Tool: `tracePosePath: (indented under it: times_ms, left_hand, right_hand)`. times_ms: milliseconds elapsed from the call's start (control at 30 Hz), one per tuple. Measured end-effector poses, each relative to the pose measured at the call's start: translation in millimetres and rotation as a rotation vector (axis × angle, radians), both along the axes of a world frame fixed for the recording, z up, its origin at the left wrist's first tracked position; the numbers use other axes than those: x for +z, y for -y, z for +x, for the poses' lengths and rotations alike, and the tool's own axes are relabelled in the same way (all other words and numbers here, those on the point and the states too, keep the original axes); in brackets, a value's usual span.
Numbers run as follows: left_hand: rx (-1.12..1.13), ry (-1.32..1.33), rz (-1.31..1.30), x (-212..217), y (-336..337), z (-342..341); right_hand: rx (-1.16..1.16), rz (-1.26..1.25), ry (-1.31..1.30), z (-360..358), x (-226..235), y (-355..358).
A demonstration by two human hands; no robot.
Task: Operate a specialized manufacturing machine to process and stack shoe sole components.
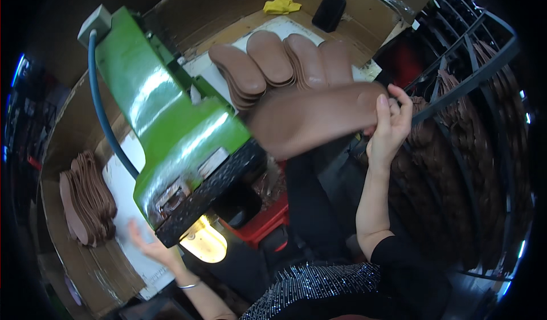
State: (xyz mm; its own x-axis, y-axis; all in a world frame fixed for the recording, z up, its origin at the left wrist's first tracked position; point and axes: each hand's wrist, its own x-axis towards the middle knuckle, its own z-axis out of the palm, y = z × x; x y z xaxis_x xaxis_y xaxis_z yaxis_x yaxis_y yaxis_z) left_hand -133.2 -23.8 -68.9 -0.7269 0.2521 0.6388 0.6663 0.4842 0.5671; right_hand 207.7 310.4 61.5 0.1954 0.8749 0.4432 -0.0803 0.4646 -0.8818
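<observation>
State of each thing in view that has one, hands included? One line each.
Right hand: closed on the held insole.
Held insole: gripped at one end, blurred.
Left hand: open, blurred, nothing visible in it.
Lamp: lit.
Green machine: running or not, can't tell.
Far insole stacks: lying down, slightly fanned.
Yellow cloth: crumpled.
Rack: loaded with brown pieces.

Wide fisheye view from the wearer's head, facing downward at close range. The wearer's torso (325, 288) borders the lower edge.
</observation>
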Motion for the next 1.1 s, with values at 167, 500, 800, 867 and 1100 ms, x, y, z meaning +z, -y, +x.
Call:
tracePosePath:
  times_ms: [167, 500, 800, 867, 1100]
  left_hand:
    - [0.824, -0.594, -0.337, 46, 30, -153]
    - [0.513, -0.176, -0.018, 100, 90, -159]
    - [-0.48, 0.457, 0.404, 79, 54, 74]
    - [-0.72, 0.529, 0.416, 58, 33, 90]
    - [-0.786, 1.193, 0.846, 38, -42, 156]
  right_hand:
    - [0.143, -0.187, 0.055, -26, -35, -65]
    - [0.382, -0.557, -0.032, -72, -98, -18]
    - [1.37, -0.757, -0.016, -68, -163, 125]
    - [1.267, -1.078, -0.308, -71, -170, 141]
    - [1.053, -0.638, 0.07, -10, -159, 154]
